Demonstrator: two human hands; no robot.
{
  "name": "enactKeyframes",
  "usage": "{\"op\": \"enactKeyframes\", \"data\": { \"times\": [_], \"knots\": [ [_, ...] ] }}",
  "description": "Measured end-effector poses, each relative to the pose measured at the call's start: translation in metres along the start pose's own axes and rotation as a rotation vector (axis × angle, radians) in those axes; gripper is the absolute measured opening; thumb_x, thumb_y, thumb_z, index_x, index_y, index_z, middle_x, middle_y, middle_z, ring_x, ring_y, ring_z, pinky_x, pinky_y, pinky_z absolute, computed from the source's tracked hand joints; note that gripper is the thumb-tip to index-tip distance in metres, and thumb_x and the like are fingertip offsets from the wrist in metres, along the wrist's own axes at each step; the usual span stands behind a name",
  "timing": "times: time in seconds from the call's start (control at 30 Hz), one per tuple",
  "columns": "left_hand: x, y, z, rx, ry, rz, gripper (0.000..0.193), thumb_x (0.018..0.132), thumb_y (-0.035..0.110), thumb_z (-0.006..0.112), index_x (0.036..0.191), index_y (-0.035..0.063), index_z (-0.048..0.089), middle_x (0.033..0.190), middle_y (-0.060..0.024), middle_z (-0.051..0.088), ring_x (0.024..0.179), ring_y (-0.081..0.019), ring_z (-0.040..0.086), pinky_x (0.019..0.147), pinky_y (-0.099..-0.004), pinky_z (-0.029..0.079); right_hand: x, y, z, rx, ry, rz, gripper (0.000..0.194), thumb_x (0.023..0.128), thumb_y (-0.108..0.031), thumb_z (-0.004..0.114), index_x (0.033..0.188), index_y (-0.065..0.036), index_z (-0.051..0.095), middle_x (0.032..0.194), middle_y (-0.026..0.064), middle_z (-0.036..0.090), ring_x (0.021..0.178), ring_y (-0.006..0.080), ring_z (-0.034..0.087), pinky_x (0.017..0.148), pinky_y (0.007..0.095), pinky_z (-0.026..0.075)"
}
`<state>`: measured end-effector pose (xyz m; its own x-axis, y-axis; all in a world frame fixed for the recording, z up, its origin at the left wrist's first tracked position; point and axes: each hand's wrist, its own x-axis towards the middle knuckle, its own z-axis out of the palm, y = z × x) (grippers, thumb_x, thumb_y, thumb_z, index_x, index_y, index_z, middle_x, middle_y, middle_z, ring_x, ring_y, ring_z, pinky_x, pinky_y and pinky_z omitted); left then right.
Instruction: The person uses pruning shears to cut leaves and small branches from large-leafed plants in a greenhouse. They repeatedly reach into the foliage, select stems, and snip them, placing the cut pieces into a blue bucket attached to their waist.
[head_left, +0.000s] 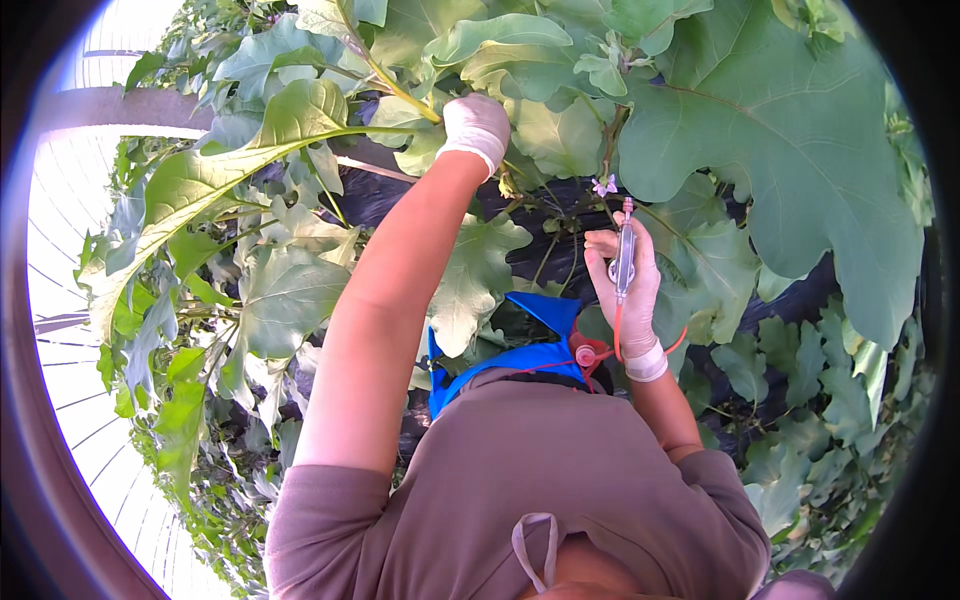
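My left hand (475, 126), in a white glove, is curled among the leaves of an eggplant plant. It is beside a thick green stem (411, 97); its fingers are turned away, so what they touch is hidden. My right hand (639, 300), gloved too, holds a slim hand-held sprayer (624, 259) upright, with its nozzle end up. A red tube (617, 330) runs down from the sprayer and behind the wrist. Just above and left of the nozzle hangs a pale purple eggplant flower (604, 185). A yellowish bud (508, 184) shows below my left hand.
Broad eggplant leaves (757, 127) crowd the upper right and the left. Dark plastic sheeting (547, 217) covers the ground under the stems. A blue bag or apron (525, 356) is at my waist, with a red fitting (585, 355) beside it. Bright greenhouse covering (67, 300) curves along the left.
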<state>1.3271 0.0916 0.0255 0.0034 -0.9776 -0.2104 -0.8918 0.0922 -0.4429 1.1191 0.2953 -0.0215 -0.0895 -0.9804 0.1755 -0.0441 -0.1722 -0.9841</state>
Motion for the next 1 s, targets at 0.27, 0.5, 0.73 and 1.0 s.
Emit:
{"op": "enactKeyframes", "data": {
  "times": [0.27, 0.5, 0.73, 1.0],
  "knots": [
    [0.003, 0.008, 0.017, -0.198, 0.212, -0.198, 0.018, 0.089, 0.020, 0.063, 0.095, 0.0137, 0.079, 0.101, -0.0086, 0.077, 0.091, -0.0246, 0.075, 0.073, -0.0377, 0.058, 0.003, -0.005, 0.002, 0.034, -0.006, -0.030, 0.058, 0.088, 0.004, 0.071, 0.140, -0.002, 0.046, 0.107, 0.0117, 0.073, 0.096, 0.0175, 0.072, 0.088, 0.0299, 0.055],
    [0.003, 0.005, 0.025, -0.301, 0.280, -0.257, 0.023, 0.084, 0.034, 0.066, 0.091, 0.0156, 0.078, 0.093, -0.0071, 0.076, 0.086, -0.0255, 0.074, 0.071, -0.0407, 0.054, 0.004, -0.007, 0.007, 0.044, -0.009, -0.034, 0.056, 0.089, 0.003, 0.071, 0.139, -0.003, 0.046, 0.107, 0.0125, 0.073, 0.095, 0.0168, 0.072, 0.087, 0.0288, 0.057],
    [-0.004, 0.006, 0.011, -0.050, 0.134, -0.016, 0.020, 0.087, 0.022, 0.068, 0.101, 0.0121, 0.078, 0.101, -0.0087, 0.075, 0.096, -0.0264, 0.074, 0.076, -0.0385, 0.057, 0.000, -0.006, 0.001, 0.069, 0.022, -0.041, 0.055, 0.089, 0.001, 0.072, 0.138, -0.003, 0.047, 0.107, 0.0121, 0.073, 0.095, 0.0174, 0.072, 0.087, 0.0296, 0.056],
    [-0.010, -0.013, 0.008, 0.082, 0.060, 0.226, 0.016, 0.083, 0.011, 0.071, 0.097, 0.0101, 0.078, 0.103, -0.0110, 0.075, 0.098, -0.0283, 0.073, 0.077, -0.0385, 0.059, -0.003, -0.012, -0.002, 0.018, 0.022, -0.011, 0.057, 0.089, 0.003, 0.071, 0.139, -0.003, 0.046, 0.107, 0.0118, 0.073, 0.094, 0.0168, 0.072, 0.087, 0.0294, 0.056]
  ]
}}
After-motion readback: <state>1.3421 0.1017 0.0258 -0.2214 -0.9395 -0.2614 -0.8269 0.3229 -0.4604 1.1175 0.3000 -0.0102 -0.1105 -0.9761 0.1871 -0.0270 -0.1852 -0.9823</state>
